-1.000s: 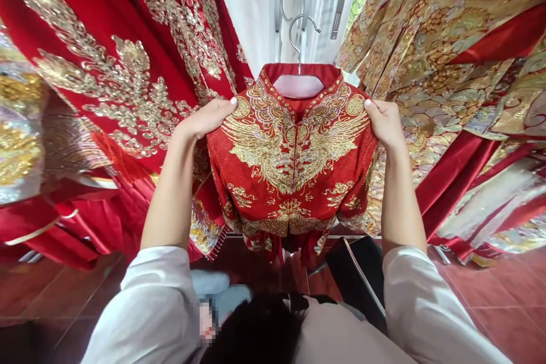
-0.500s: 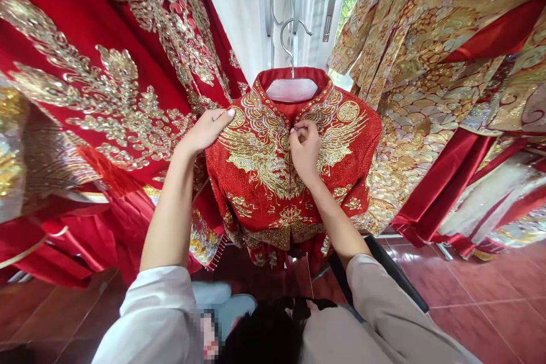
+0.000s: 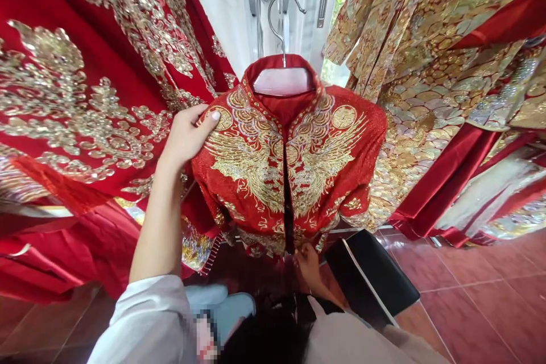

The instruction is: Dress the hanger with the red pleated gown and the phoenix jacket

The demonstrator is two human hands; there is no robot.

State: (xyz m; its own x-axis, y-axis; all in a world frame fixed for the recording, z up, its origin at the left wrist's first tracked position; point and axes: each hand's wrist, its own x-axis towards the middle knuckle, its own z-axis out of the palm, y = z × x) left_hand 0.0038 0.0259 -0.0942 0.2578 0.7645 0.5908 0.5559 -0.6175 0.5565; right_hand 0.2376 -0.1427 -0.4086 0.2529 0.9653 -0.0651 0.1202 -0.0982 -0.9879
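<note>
Head view, with right fingers (image 3: 303, 252) just brought down from near the collar (image 3: 305, 63) to the lower front edge of the red embroidered jacket (image 3: 247, 187), and so no longer covering the upper front. Clasping the same jacket at the shoulder nearer the person's left side with left fingers (image 3: 209, 125), thumb pressed beside the gold roundel (image 3: 224, 118) as before, other fingers tucked largely out of sight behind. Curled in at the hem on the right, yet hard to tell between pinching cloth and merely touching. Parted now along the front opening (image 3: 287, 199), where nearly closed half a second ago. Judging from that, steadied mainly at one shoulder, and likely to swing or gape further under a pull at the hem. Hanging to the right of the left fingers and mostly above the right ones, on a hanger (image 3: 283, 81) set inside the collar. Right of the right fingers, a black object (image 3: 379, 273); farther up that side, gold-patterned garments (image 3: 426, 96); beyond the left fingers, a red sequinned garment (image 3: 106, 34).
</note>
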